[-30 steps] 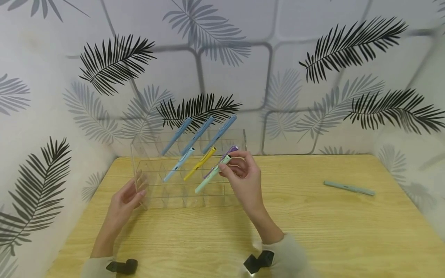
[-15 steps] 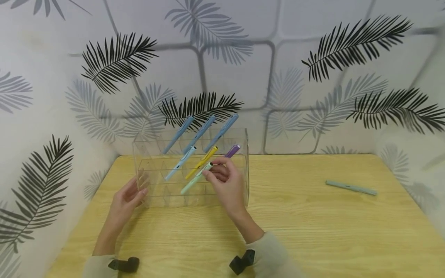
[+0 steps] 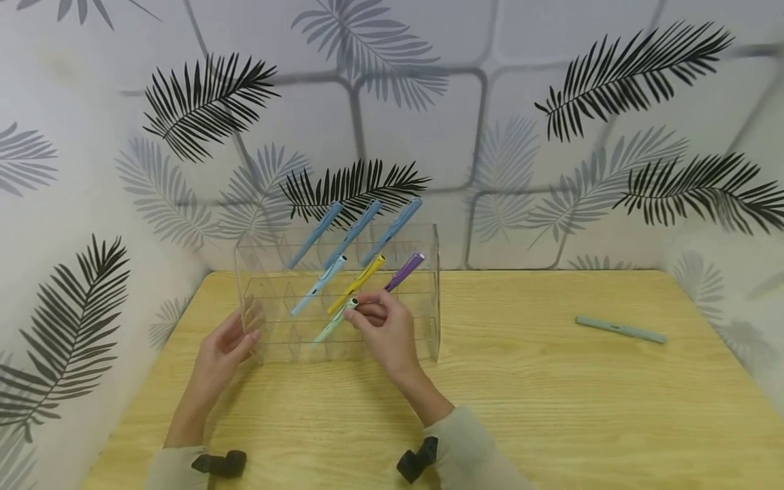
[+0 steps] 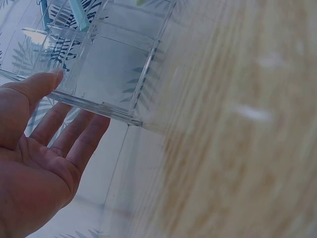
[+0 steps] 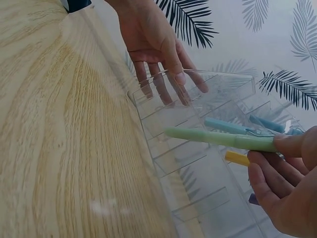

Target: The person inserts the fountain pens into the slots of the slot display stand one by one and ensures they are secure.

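A clear acrylic pen stand (image 3: 424,329) with stepped rows of compartments stands on the table. My right hand (image 3: 390,333) pinches a mint-green pen (image 5: 213,138) near its cap end, thumb against fingers. That pen slants over the stand's front row, its far end down by a compartment in the head view. My left hand (image 3: 222,348) holds the stand's left side wall, thumb (image 4: 42,85) at the front edge and fingers along the outside. Behind the green pen, the middle row holds a light-blue pen (image 3: 320,285), a yellow pen (image 3: 361,280) and a purple pen (image 3: 405,271).
Three blue pens, among them a right-hand blue pen (image 3: 393,231), lean in the back row. A grey-green pen (image 3: 620,329) lies alone on the wooden table (image 3: 551,408) at the right. A leaf-patterned wall (image 3: 422,156) rises behind the table.
My right hand has moved left and slightly down with the mint-green pen, from beside the purple pen to the front row. The left hand stays at the stand's side.
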Motion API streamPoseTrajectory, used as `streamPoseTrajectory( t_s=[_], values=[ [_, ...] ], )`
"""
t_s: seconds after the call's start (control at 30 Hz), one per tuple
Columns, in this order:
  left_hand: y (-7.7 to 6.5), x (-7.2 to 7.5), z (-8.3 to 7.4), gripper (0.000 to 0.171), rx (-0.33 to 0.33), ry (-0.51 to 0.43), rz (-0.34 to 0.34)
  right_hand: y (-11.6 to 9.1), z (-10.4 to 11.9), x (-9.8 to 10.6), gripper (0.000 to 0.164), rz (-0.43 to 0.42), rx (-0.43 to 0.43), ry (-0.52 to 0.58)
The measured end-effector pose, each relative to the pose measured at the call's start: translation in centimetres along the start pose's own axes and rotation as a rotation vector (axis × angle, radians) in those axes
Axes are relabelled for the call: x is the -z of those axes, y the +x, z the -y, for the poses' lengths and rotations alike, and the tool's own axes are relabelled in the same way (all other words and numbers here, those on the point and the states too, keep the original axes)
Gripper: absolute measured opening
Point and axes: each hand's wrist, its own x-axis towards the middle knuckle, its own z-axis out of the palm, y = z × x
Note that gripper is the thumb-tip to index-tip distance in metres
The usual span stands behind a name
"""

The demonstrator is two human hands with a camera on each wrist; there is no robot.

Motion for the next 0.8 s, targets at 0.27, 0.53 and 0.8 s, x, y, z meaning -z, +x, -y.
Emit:
streamPoseTrajectory(
  t_s=[0.27, 0.53, 0.8],
  values=[
    [0.1, 0.0, 0.0, 0.057, 0.006, -0.013, -0.001, -0.3, 0.7, -0.7, 0.016, 0.034, -0.011, -0.048],
    [0.0, 0.0, -0.1, 0.058, 0.021, -0.012, 0.007, -0.2, -0.4, -0.6, 0.014, 0.074, -0.033, -0.098],
    [-0.1, 0.1, -0.3, 0.058, 0.041, 0.000, 0.007, 0.0, -0.4, -0.7, 0.011, 0.080, -0.026, -0.258]
  ],
)
